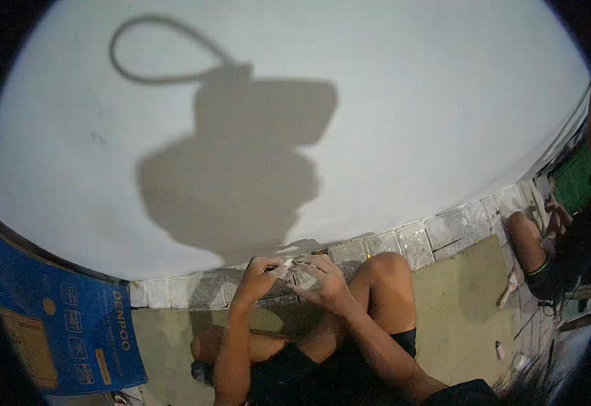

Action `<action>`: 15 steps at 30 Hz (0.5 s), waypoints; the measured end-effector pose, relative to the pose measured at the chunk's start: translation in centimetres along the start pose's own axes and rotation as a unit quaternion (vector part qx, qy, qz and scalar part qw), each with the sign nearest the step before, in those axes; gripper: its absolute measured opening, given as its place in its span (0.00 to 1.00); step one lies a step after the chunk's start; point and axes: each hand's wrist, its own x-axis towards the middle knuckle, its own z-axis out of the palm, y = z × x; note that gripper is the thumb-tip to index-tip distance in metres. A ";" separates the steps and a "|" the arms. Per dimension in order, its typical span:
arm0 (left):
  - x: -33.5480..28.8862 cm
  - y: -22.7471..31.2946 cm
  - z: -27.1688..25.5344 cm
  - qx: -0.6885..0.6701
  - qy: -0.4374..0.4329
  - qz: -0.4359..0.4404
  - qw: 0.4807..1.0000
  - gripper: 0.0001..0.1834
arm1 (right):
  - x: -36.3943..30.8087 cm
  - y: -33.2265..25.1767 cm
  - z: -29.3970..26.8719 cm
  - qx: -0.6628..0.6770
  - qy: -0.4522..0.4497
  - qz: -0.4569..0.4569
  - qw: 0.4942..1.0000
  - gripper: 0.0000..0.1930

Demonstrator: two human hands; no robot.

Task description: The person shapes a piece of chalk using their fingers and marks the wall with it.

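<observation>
One white wall (431, 108) beyond two hands (258, 281) (333, 287), fingers (317, 265) narrow around one small pale object (286, 266).

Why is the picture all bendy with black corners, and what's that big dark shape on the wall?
Head view: the fisheye lens bends the wall and leaves black corners; head view: that's a soft shadow, probably the camera wearer's; head view: the held pale thing is too small and grainy to tell.

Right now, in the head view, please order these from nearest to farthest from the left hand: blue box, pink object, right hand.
1. Right hand: beside the left hand.
2. Blue box: at the left side.
3. Pink object: lower right, on the floor.
</observation>
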 end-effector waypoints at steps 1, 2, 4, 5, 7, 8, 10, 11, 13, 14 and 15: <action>-0.1 0.4 -0.1 0.009 0.000 -0.007 1.000 0.16 | -0.1 0.4 0.1 -0.015 -0.013 -0.043 0.999 0.18; -0.4 0.7 -0.3 0.017 -0.010 -0.020 1.000 0.14 | -0.3 0.7 0.3 -0.028 -0.008 -0.093 0.995 0.18; -0.4 1.4 -0.8 0.034 -0.033 -0.010 0.999 0.13 | -0.6 1.3 1.1 -0.039 -0.023 -0.095 0.994 0.17; -0.4 1.6 -0.9 0.036 -0.068 0.011 0.997 0.12 | -0.7 1.5 1.4 -0.044 -0.016 -0.101 0.994 0.16; -0.6 1.7 -0.7 0.035 -0.050 -0.004 0.998 0.12 | -1.1 1.8 1.8 -0.052 -0.026 -0.097 0.994 0.15; -0.6 1.6 -0.5 0.010 -0.041 0.017 0.999 0.13 | -1.2 1.9 1.9 -0.053 -0.010 -0.106 0.993 0.15; -0.3 1.2 -0.2 0.002 -0.037 0.025 0.999 0.13 | -1.1 1.8 1.9 -0.045 -0.018 -0.110 0.993 0.14; -0.2 1.0 -0.1 -0.014 -0.043 0.050 0.998 0.14 | -1.1 1.7 1.9 -0.031 0.022 -0.133 0.990 0.14; -0.2 0.7 0.1 -0.008 -0.037 0.022 0.999 0.14 | -0.9 1.3 1.8 -0.026 0.008 -0.136 0.990 0.14; -0.2 0.6 0.2 -0.006 -0.042 -0.002 0.999 0.14 | -0.8 1.1 1.8 -0.022 0.017 -0.140 0.990 0.14; -0.2 0.6 0.1 -0.002 -0.031 -0.006 1.000 0.14 | -0.9 0.9 1.7 -0.021 0.019 -0.148 0.989 0.14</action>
